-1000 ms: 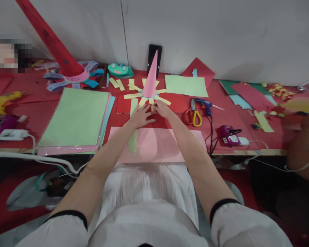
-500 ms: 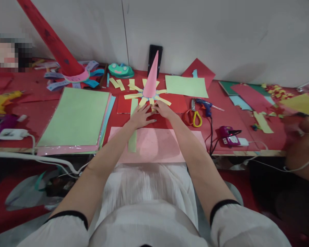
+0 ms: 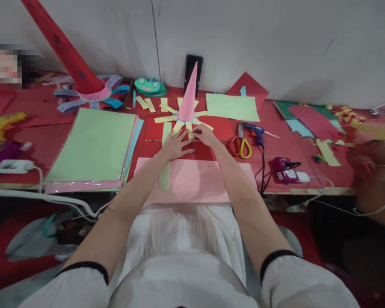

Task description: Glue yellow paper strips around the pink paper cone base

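A pink paper cone (image 3: 188,100) stands upright with yellow paper strips (image 3: 165,119) spread out around its base, over a red sheet (image 3: 223,129). My left hand (image 3: 175,146) lies with fingers spread at the front strips, just above a long green strip (image 3: 164,176). Beside it, my right hand (image 3: 202,134) has its fingers pinched together at the front right strips; what is between the fingertips is too small to make out. A pink sheet (image 3: 195,182) lies under my forearms at the table's front edge.
Scissors (image 3: 245,147) and a blue glue gun (image 3: 258,134) lie to the right, near a purple adapter (image 3: 286,170). A stack of green sheets (image 3: 93,145) is on the left. Behind the cone leans a black phone (image 3: 192,68). Another person's arm (image 3: 377,184) shows at the far right.
My right hand has shifted very slightly at the front strips; my left hand stays spread in place. The person at the far right has moved a little.
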The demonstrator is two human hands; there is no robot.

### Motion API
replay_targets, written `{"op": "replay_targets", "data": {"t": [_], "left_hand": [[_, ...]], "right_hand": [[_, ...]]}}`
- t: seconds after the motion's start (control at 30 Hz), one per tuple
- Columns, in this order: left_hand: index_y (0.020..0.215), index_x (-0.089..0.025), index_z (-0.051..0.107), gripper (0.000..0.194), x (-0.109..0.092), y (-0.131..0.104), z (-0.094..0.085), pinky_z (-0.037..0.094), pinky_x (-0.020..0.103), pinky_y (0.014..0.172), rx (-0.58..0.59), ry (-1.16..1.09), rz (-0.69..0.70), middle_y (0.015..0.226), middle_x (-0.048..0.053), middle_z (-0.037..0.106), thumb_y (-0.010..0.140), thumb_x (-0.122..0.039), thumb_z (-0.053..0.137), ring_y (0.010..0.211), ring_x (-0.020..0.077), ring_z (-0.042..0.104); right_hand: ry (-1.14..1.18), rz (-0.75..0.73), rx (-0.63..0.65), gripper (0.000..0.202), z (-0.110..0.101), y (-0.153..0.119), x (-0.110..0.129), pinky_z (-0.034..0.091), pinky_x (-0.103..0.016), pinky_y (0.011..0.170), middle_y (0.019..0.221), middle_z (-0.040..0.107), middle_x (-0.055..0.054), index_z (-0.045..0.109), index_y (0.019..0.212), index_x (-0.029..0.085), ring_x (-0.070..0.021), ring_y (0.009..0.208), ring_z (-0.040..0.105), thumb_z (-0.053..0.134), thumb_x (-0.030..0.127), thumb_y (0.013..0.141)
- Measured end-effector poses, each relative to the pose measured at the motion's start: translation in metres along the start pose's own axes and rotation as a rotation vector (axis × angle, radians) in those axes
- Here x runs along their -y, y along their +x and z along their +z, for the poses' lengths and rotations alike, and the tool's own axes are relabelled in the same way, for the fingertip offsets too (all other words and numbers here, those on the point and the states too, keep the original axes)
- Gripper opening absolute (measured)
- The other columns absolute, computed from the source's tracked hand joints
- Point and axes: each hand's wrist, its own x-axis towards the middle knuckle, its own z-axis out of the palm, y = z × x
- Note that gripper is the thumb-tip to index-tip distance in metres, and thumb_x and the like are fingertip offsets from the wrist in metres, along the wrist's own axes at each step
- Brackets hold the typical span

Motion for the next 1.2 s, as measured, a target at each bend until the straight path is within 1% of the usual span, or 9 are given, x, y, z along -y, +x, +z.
{"op": "replay_targets", "data": {"t": [0.13, 0.33, 0.47, 0.63, 0.8, 0.93, 1.07, 1.2], "left_hand": [[0.135, -0.031, 0.045, 0.056, -0.001, 0.000, -0.002, 0.008, 0.054, 0.113, 0.004, -0.011, 0.005, 0.153, 0.006, 0.025, 0.087, -0.059, 0.040, 0.141, 0.0303, 0.018], [0.135, -0.031, 0.045, 0.056, -0.001, -0.001, -0.002, 0.008, 0.053, 0.113, 0.000, -0.007, 0.005, 0.153, 0.005, 0.024, 0.087, -0.060, 0.038, 0.141, 0.0297, 0.018], [0.136, -0.032, 0.043, 0.057, -0.002, -0.001, -0.003, 0.008, 0.052, 0.113, 0.000, -0.007, 0.006, 0.153, 0.006, 0.025, 0.087, -0.060, 0.037, 0.141, 0.0292, 0.018], [0.136, -0.036, 0.041, 0.056, -0.002, -0.001, -0.004, 0.007, 0.053, 0.113, 0.005, -0.016, -0.001, 0.153, 0.002, 0.025, 0.087, -0.061, 0.035, 0.141, 0.0281, 0.018], [0.137, -0.034, 0.041, 0.057, -0.004, -0.002, -0.007, 0.007, 0.052, 0.113, 0.016, -0.021, -0.004, 0.153, 0.004, 0.024, 0.087, -0.061, 0.035, 0.142, 0.0282, 0.017], [0.137, -0.032, 0.041, 0.057, -0.005, -0.002, -0.008, 0.007, 0.053, 0.113, 0.020, -0.028, -0.012, 0.153, 0.007, 0.024, 0.087, -0.060, 0.036, 0.142, 0.0288, 0.016], [0.137, -0.033, 0.041, 0.057, -0.004, -0.002, -0.006, 0.007, 0.054, 0.113, 0.010, -0.028, -0.007, 0.153, 0.005, 0.025, 0.087, -0.060, 0.037, 0.141, 0.0286, 0.017], [0.137, -0.033, 0.041, 0.057, -0.003, -0.001, -0.004, 0.007, 0.053, 0.113, 0.013, -0.025, -0.010, 0.153, 0.005, 0.025, 0.087, -0.060, 0.037, 0.141, 0.0286, 0.017]], "right_hand": [[-0.064, -0.022, 0.020, 0.004, 0.001, -0.001, 0.004, 0.046, -0.034, 0.077, 0.081, 0.053, -0.002, 0.059, 0.069, 0.019, -0.0153, 0.075, 0.053, 0.062, 0.021, 0.071], [-0.110, -0.023, 0.005, 0.009, 0.002, 0.001, 0.006, 0.045, -0.034, 0.077, 0.080, 0.053, -0.001, 0.056, 0.066, 0.020, -0.0152, 0.075, 0.051, 0.064, 0.019, 0.070], [-0.137, -0.035, 0.030, 0.008, 0.003, 0.001, 0.008, 0.045, -0.033, 0.076, 0.082, 0.054, -0.001, 0.055, 0.067, 0.020, -0.0154, 0.075, 0.052, 0.062, 0.019, 0.073], [-0.165, -0.025, 0.014, 0.009, 0.005, -0.001, 0.008, 0.044, -0.033, 0.075, 0.084, 0.055, -0.001, 0.054, 0.068, 0.021, -0.0164, 0.078, 0.052, 0.058, 0.022, 0.076], [-0.178, -0.015, -0.002, 0.008, 0.006, -0.004, 0.010, 0.043, -0.031, 0.075, 0.086, 0.056, -0.001, 0.054, 0.070, 0.021, -0.0158, 0.078, 0.052, 0.057, 0.020, 0.077], [-0.219, -0.061, 0.020, 0.009, 0.005, -0.006, 0.015, 0.041, -0.030, 0.073, 0.086, 0.055, -0.002, 0.052, 0.070, 0.021, -0.0157, 0.079, 0.052, 0.054, 0.018, 0.079], [-0.265, -0.072, 0.034, 0.011, 0.007, -0.005, 0.014, 0.041, -0.031, 0.073, 0.087, 0.055, -0.002, 0.050, 0.071, 0.021, -0.0160, 0.079, 0.052, 0.052, 0.016, 0.080], [-0.302, -0.077, 0.038, 0.011, 0.009, -0.003, 0.010, 0.042, -0.031, 0.076, 0.088, 0.055, -0.003, 0.048, 0.071, 0.022, -0.0168, 0.082, 0.051, 0.050, 0.016, 0.081]]}}
